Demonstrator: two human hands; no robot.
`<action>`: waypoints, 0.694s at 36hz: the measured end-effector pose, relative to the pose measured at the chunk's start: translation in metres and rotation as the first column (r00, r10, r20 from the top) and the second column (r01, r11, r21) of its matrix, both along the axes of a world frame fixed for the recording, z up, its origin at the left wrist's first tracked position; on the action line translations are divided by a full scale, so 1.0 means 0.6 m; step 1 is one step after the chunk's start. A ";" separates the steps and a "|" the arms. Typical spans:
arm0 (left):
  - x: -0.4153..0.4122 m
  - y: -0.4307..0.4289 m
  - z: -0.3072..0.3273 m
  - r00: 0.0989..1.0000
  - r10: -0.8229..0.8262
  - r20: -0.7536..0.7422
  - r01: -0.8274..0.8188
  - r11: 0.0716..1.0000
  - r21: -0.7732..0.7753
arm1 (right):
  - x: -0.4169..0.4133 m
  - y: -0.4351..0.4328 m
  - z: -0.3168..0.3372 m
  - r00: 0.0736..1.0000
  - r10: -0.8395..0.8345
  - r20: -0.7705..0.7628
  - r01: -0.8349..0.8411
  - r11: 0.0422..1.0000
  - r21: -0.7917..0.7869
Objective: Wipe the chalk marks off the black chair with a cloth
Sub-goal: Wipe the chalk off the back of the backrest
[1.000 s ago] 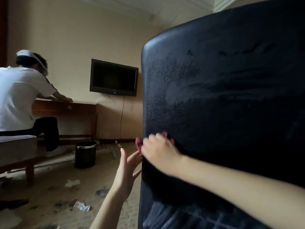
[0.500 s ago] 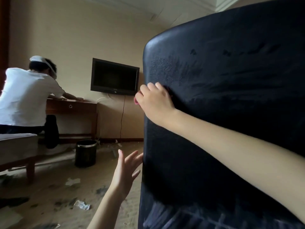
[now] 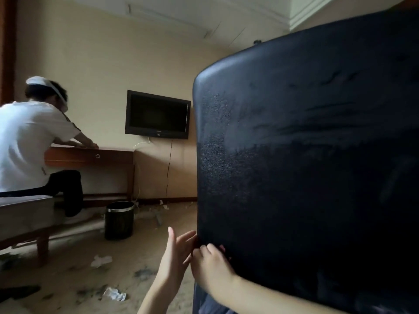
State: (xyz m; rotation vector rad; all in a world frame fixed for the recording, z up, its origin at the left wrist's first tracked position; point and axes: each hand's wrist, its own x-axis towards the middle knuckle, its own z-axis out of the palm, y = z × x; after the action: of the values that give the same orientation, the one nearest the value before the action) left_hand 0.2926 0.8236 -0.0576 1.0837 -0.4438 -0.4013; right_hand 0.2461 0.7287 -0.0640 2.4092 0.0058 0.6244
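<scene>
Black vinyl lies under the right hand (image 3: 212, 266), which has dropped from high on the chair back (image 3: 306, 166) half a second ago to its lower left edge, fingers curled and pressing; a sliver of pink peeks past the knuckles, but I cannot tell whether that is the cloth. One downward pass along that edge looks finished, so faint grey chalk smears (image 3: 260, 132) across the upper back remain to be wiped. Flat and open, the left hand (image 3: 175, 252) holds nothing, fingertips touching the chair's side edge. Beyond stand a bin (image 3: 119, 219), desk (image 3: 90, 156) and television (image 3: 158, 114), with another person seated.
</scene>
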 end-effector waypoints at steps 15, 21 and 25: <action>-0.074 0.028 0.083 0.943 0.039 0.331 -0.048 0.999 0.018 | -0.065 -0.012 0.128 0.825 0.209 0.525 -0.565 0.334 0.754; -0.070 0.025 0.069 0.947 0.096 0.306 -0.102 0.995 0.004 | -0.063 -0.012 0.121 0.895 0.093 0.437 -0.443 0.057 0.895; -0.060 0.028 0.055 0.967 0.122 0.222 -0.117 0.992 -0.037 | -0.067 -0.024 0.110 0.922 0.142 0.360 -0.348 -0.105 0.932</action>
State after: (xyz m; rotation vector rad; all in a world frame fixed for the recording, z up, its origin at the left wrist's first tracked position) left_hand 0.2563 0.8406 -0.0247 1.1314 -0.5777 -0.1671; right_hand 0.2058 0.7146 0.0019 3.9377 -0.1125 1.3593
